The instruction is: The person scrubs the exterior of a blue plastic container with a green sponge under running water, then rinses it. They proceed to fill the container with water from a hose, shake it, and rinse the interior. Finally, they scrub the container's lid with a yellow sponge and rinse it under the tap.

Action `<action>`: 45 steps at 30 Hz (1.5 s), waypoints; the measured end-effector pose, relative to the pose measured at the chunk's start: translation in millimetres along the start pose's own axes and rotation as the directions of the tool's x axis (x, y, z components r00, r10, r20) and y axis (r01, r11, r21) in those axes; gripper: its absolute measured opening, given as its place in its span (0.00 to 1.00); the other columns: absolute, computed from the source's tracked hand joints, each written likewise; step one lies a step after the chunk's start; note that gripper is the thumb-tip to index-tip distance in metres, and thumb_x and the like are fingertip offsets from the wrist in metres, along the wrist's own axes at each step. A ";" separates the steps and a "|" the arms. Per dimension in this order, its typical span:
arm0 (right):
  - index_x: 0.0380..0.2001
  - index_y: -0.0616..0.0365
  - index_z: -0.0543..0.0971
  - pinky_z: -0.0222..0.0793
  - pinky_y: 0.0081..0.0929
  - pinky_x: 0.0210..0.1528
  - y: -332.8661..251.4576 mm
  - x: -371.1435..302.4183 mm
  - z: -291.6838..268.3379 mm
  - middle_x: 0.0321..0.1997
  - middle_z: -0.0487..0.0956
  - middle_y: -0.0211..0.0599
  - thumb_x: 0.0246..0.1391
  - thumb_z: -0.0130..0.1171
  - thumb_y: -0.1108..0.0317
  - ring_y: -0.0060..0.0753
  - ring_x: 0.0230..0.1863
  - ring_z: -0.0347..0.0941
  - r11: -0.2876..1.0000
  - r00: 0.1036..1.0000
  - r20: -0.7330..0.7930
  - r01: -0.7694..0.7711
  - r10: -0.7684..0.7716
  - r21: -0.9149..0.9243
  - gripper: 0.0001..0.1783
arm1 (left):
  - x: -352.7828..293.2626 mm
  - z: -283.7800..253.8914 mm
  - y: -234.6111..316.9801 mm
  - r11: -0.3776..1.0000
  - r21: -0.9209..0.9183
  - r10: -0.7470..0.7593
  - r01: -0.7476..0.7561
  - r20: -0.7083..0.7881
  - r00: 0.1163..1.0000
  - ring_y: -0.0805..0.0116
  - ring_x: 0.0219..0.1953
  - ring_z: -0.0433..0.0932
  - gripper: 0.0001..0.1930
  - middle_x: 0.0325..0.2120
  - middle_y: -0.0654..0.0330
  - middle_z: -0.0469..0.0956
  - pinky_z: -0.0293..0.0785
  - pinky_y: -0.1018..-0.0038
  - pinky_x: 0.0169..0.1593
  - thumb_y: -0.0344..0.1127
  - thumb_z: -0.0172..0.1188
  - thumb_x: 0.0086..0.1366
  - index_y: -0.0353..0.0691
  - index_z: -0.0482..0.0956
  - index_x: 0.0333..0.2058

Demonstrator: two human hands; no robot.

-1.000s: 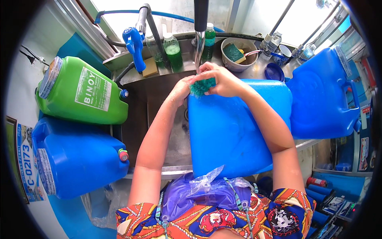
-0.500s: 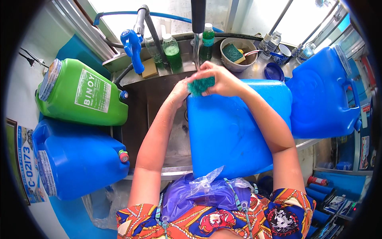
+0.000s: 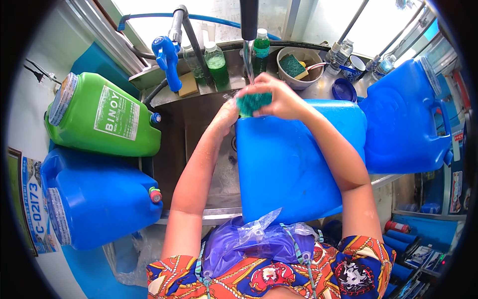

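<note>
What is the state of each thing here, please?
Blue container: lying across the sink, being scrubbed.
Green sponge: held in right hand.
Left hand: steadying the container's edge.
Green jug: on its side, capped.
Tap: running.

Support: steel sink counter [image 3: 318, 92] is carrying the containers.
Left side: green jug [image 3: 102, 117] and blue jug [image 3: 94, 202] are lying on their sides.
Basin: large blue container [image 3: 294, 164] is resting across it.
Right side: another blue container [image 3: 406, 119] is lying.
Back ledge: bottles [image 3: 216, 62] and bowl [image 3: 298, 65] are standing.
</note>
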State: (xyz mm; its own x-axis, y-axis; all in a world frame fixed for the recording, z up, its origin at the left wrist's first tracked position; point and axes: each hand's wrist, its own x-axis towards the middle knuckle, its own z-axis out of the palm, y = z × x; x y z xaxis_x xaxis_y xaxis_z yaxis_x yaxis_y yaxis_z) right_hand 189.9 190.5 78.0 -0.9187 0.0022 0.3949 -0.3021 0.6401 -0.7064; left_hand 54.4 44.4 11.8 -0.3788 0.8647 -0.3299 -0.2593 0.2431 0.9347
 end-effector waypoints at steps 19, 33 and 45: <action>0.46 0.42 0.82 0.67 0.36 0.56 0.3 0.6 -2.4 0.44 0.72 0.36 0.29 0.74 0.74 0.42 0.50 0.70 0.976 0.984 -0.009 -0.180 0.180 -0.125 0.33 | -5.7 2.5 0.5 0.999 -0.019 0.038 -0.037 0.060 0.997 0.73 0.40 0.77 0.15 0.40 0.62 0.80 0.73 0.74 0.46 0.43 0.50 0.70 0.41 0.77 0.46; 0.40 0.43 0.84 0.64 0.41 0.55 9.3 -1.1 -8.1 0.48 0.70 0.36 0.27 0.63 0.85 0.46 0.53 0.66 0.990 0.971 0.203 -0.136 0.127 0.030 0.31 | -1.9 1.0 -11.7 0.982 -0.177 0.062 -0.068 -0.040 0.997 0.72 0.42 0.75 0.17 0.40 0.61 0.78 0.71 0.75 0.48 0.46 0.51 0.71 0.41 0.74 0.48; 0.42 0.32 0.85 0.61 0.44 0.57 6.5 -0.3 -7.7 0.52 0.69 0.34 0.33 0.63 0.81 0.45 0.57 0.63 0.908 0.997 -0.011 -0.073 0.075 -0.412 0.31 | -0.1 -1.1 -14.2 0.983 -0.126 0.139 -0.135 0.024 0.990 0.73 0.41 0.76 0.17 0.41 0.63 0.78 0.72 0.74 0.46 0.46 0.49 0.72 0.40 0.74 0.50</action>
State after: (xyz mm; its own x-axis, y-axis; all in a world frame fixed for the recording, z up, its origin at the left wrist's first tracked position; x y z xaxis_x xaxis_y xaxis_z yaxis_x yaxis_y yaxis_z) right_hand 190.1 200.6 77.8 -0.9361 0.0584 0.3468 -0.1025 0.8980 -0.4280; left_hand 57.1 40.4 -1.5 -0.3895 0.9004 -0.1936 -0.3155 0.0671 0.9465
